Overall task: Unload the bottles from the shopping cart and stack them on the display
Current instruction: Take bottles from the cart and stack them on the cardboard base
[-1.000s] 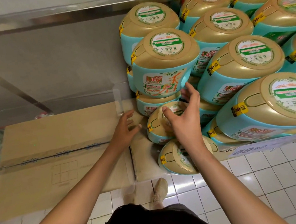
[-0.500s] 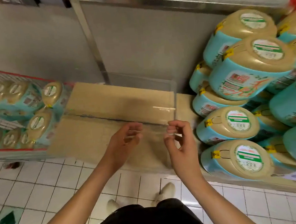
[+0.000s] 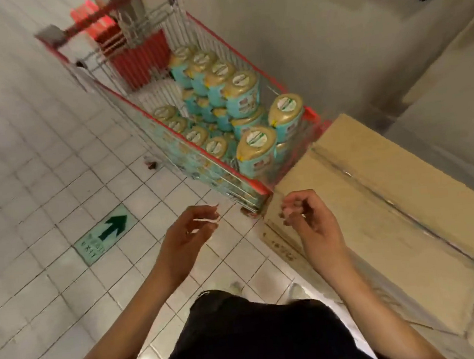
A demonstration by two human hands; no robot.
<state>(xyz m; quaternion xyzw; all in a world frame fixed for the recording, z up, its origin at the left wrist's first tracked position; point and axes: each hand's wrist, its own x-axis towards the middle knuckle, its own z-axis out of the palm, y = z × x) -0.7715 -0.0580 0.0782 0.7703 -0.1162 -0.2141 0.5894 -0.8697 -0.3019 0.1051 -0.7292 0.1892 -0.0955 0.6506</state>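
Hovering left hand (image 3: 187, 236), right hand (image 3: 310, 218), bottles (image 3: 243, 93) blurred

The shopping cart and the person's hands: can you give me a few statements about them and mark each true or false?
1. The shopping cart holds teal bottles with gold caps. True.
2. The left hand grips one of the bottles. False: it holds nothing, with its fingers loosely curled above the floor tiles.
3. A cardboard box stands beside the cart's near end. True.
4. The arrow sticker on the floor is red. False: it is green.
5. The right hand holds nothing. True.
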